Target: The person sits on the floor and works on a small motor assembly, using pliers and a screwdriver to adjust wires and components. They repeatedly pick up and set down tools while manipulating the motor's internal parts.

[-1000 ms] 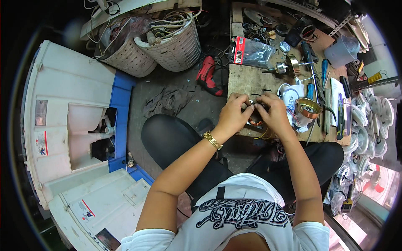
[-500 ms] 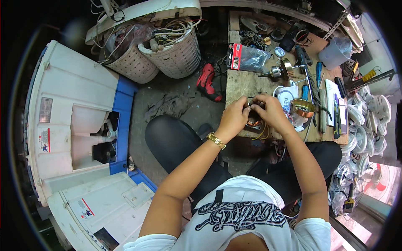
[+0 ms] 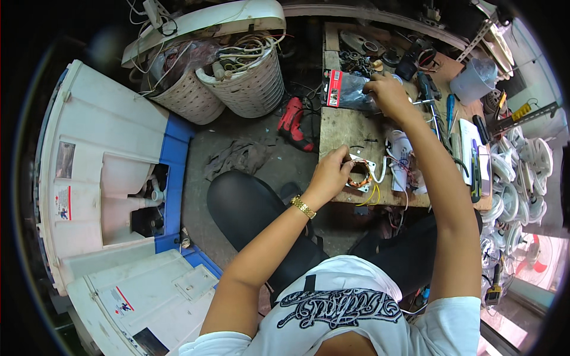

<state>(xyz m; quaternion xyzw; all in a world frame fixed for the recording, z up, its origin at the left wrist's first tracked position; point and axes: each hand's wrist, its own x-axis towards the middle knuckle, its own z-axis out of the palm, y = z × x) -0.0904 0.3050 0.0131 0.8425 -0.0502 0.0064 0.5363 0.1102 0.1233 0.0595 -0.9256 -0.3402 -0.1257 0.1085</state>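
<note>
A motor stator [image 3: 369, 172] with copper windings lies near the front left edge of the wooden bench, yellow wires trailing from it. My left hand [image 3: 331, 176] is closed at its left edge, thumb and fingers pinching the frame there. Farther back, my right hand [image 3: 387, 98] reaches over a clear plastic bag [image 3: 355, 86] with a red card. Its fingers are pinched together; whatever they hold, if anything, cannot be made out. A white part with wires [image 3: 401, 151] lies right of the stator. Short dark pieces [image 3: 357, 146] lie just behind the stator.
Screwdrivers [image 3: 451, 107], a utility knife [image 3: 475, 177] and a white bucket [image 3: 476, 77] stand or lie at the bench's right. Metal parts [image 3: 356, 61] are heaped at the back. A red power tool [image 3: 293, 124] and two baskets [image 3: 246, 86] stand on the floor left.
My right hand has left the stator and moved back and right over the plastic bag. The left hand has stayed by the stator, shifting slightly left. The stator is now more exposed.
</note>
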